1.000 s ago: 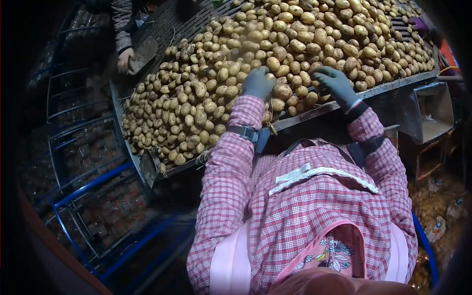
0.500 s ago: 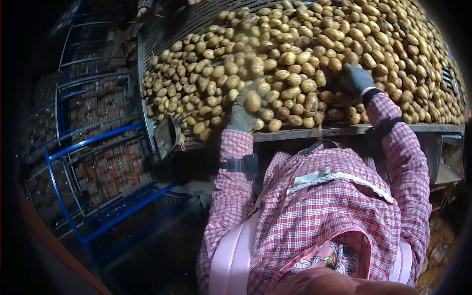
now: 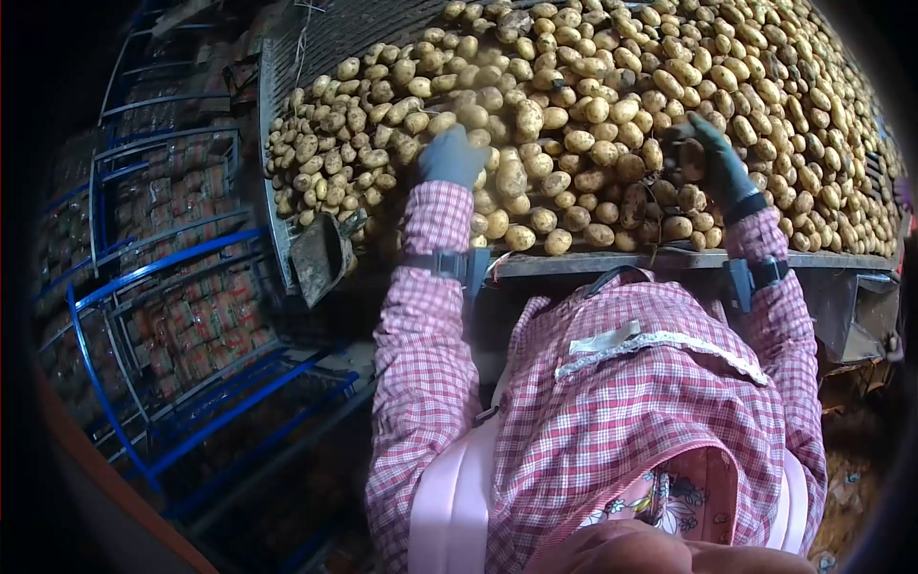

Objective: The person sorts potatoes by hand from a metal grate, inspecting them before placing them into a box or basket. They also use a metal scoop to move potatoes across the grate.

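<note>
The person is leaning over a broad heap of oval, pale yellow-brown potatoes (image 3: 578,142), which is covering a slatted grey metal table (image 3: 593,262) from the upper middle to the right edge of the frame. The left hand (image 3: 451,158), in a blue-grey glove, is reaching into the left part of the heap, its back facing up; its fingertips are hiding among the potatoes, so whether it is gripping one cannot be told. The right hand (image 3: 719,165), gloved alike, is curling its fingers beside a round, dark brown potato (image 3: 690,161) right of centre; how firmly it is closing cannot be told.

For good handling, the fingers would best be cupping each potato from the sides, with light pressure so the skin is not bruising. Lifting from the top layer would likely be keeping neighbours from rolling over the near rim, and turning each one would be showing its hidden side.

A grey metal scoop (image 3: 320,260) is resting at the table's left corner. Beyond a blue tubular metal frame (image 3: 172,263), clear packages with red and green print (image 3: 206,320) are lying at left; their lettering is too small to read.
</note>
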